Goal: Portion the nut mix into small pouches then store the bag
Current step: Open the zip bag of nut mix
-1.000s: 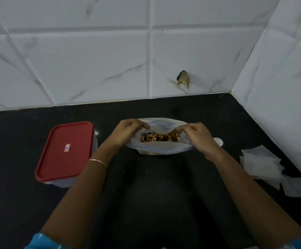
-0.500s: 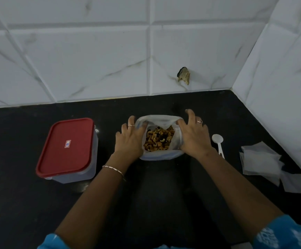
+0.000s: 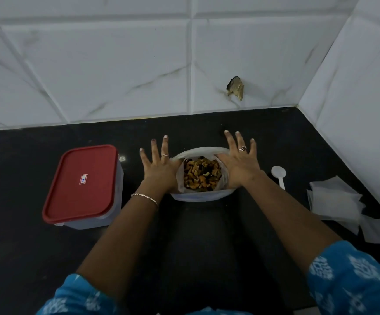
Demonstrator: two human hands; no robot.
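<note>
A black counter (image 3: 25,258) ran across the scene, meeting a white tiled wall (image 3: 116,64) at the far side and on the right. On the left of the counter stood a clear box (image 3: 114,201) closed with a red lid (image 3: 82,185). At the near right lay a loose pile of white pouches (image 3: 334,201), well apart from the box.

The bag (image 3: 198,196) stood upright in the middle of the counter, between the box and the pouches, with its mouth wide open and the nut mix (image 3: 201,176) showing inside. The left hand (image 3: 159,169) lay flat against the bag's left side and the right hand (image 3: 241,164) against its right side. Both hands had straight, spread fingers pointing toward the far wall, and neither was curled round anything.

A white spoon (image 3: 279,176) lay just right of the right hand, bowl toward the wall. A chipped hole (image 3: 235,87) marked the far tiles. A bracelet (image 3: 144,197) circled the left wrist, and each hand wore a ring.
</note>
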